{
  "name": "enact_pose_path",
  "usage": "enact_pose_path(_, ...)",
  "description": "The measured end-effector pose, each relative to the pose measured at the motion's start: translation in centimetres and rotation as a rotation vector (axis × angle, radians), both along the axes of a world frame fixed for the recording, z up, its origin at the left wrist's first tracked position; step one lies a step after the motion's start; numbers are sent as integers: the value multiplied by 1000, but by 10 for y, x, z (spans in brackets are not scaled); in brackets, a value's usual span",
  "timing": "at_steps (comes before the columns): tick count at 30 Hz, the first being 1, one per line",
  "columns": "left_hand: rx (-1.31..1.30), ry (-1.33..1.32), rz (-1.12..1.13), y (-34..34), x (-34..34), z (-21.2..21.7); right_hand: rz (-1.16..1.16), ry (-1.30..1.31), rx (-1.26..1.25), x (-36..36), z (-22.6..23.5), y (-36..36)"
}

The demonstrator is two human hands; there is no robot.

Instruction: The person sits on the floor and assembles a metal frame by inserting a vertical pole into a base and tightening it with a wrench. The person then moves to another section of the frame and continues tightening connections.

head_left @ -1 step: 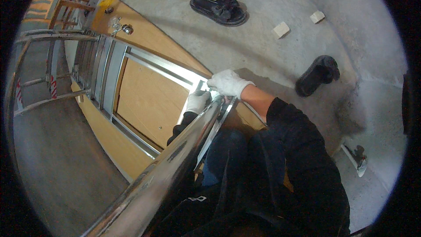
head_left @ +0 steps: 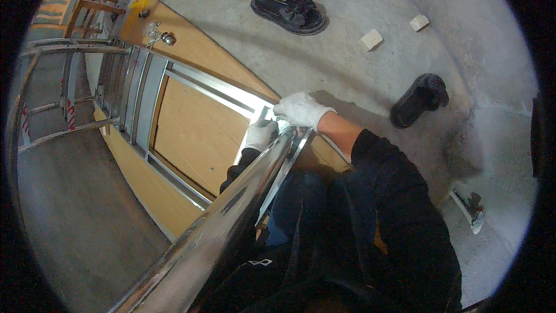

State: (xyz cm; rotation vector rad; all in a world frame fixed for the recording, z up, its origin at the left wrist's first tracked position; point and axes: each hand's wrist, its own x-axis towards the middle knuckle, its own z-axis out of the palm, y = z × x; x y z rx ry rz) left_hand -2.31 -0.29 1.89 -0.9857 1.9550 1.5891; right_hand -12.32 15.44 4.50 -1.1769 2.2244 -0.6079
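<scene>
Grey concrete floor (head_left: 341, 64) spreads around you. From the lower edge up to the centre of the view rises a shiny metal tube (head_left: 202, 237). Left of centre, your silver metal frame (head_left: 231, 97) lies over a wooden board (head_left: 202, 58); its corner at the centre is under your hands. Two black slippers (head_left: 289, 13) (head_left: 420, 99) rest at the upper middle and the right.

Your gloved right hand (head_left: 304, 110) bends over this corner, and your gloved left hand (head_left: 260, 134) reaches to it from below. They are close together, but the fingertips are partly hidden, so I cannot tell if either one is clamped on the metal. Compared with the picture just before, I find no clear change: both hands stay at this corner, so the handling there seems not advanced.
</scene>
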Motion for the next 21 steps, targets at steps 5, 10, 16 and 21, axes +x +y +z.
enact_pose_path(5, 22, 1, -26, -13, 5, -8, -181, -128, -43, 5, -1, 6)
enact_pose_path(10, -152, 1, -136, -24, -19, -14, -228, -221, -32, 3, 8, 8)
enact_pose_path(16, -743, 144, -661, -23, -55, 21, -212, -180, -37, 3, 1, 11)
enact_pose_path(21, -869, 87, -919, -22, -73, 44, -209, -204, -70, 2, -1, 11)
